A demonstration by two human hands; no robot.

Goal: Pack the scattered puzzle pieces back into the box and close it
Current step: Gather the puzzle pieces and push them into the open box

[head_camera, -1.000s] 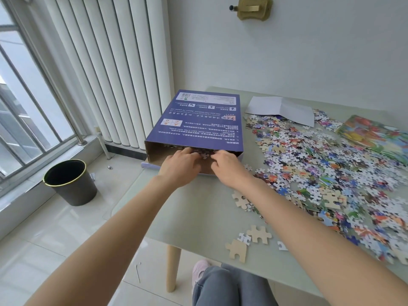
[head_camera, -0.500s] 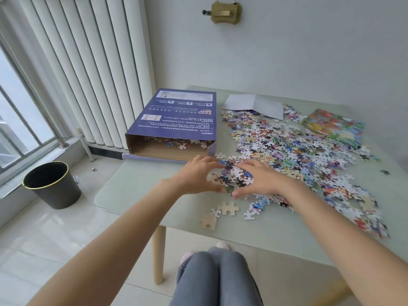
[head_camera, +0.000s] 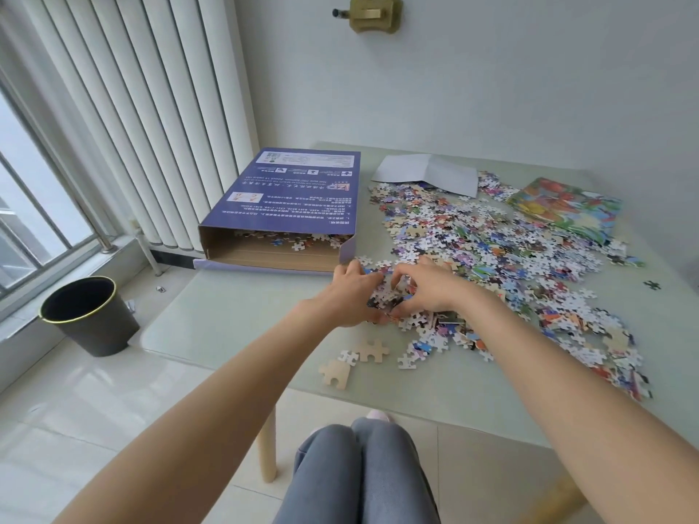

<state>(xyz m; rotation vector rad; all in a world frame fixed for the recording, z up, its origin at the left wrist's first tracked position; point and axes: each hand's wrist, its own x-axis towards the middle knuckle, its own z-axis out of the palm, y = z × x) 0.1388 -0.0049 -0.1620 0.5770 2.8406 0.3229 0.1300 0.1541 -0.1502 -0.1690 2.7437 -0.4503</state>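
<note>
Nearest the camera, the person's knees (head_camera: 359,470) in grey trousers sit below the front edge of the pale green desk (head_camera: 234,319). Just past that edge lie two large tan pieces (head_camera: 353,359), apart from the rest. Both forearms reach forward and meet over the near left corner of the heap of puzzle pieces (head_camera: 503,259). The left hand (head_camera: 353,295) and the right hand (head_camera: 425,285) face each other with fingers curled inward, cupping a small clump of pieces (head_camera: 389,296) between them on the desk. The heap spreads wide across the right half of the desk, from the hands out toward the far right side. Left of the hands lies the blue box (head_camera: 291,194), flat on the desk at its left edge, its long axis running away from the person, its open end pointing back toward them; some pieces already lie inside near the mouth. Beyond the heap rest a white folded sheet (head_camera: 427,172) and a colourful picture sheet (head_camera: 567,208). On the floor to the left stands a black bin (head_camera: 89,315).
</note>
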